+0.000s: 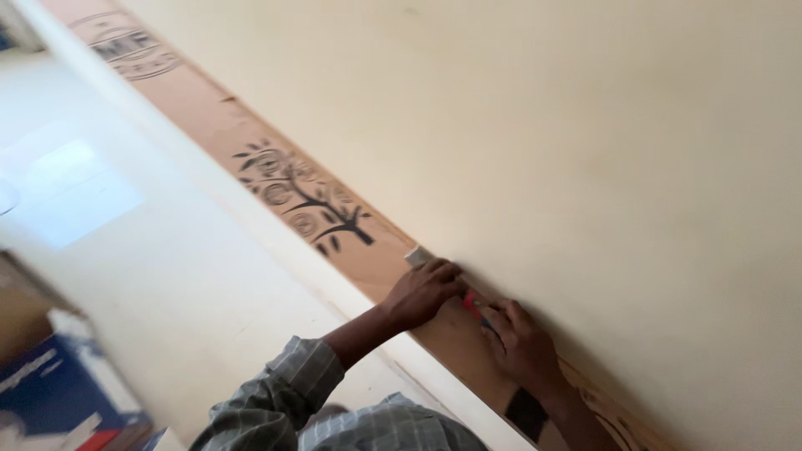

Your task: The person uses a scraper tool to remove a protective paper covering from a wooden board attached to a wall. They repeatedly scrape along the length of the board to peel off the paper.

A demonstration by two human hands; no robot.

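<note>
A small red tool (471,303) was gripped between two hands at the lower centre of the frame, pressed against a brown board (251,150) where that board met a cream panel (585,167). Most of the tool was hidden by the fingers, so its kind could not be told. The left hand (426,291) was closed over its upper end, knuckles up, with a pale block (417,255) seen just beyond the fingertips, touching the board. The right hand (522,342) was laid flat just below and to the right, its fingers bent onto the tool's lower end; whether they were clamped around it or merely pressed on it could not be told. A dark band (526,413) was worn at the right wrist. The left arm was covered by a checked sleeve (276,401), shown at the bottom edge.

The board was run as a diagonal strip from the upper left to the lower right. A black tree design (305,200) was printed on it above the hands, and a round stamp (125,46) near the upper left corner. A white surface (167,276) was spread along the left of the strip. A blue box (50,392) was placed in the lower left corner.
</note>
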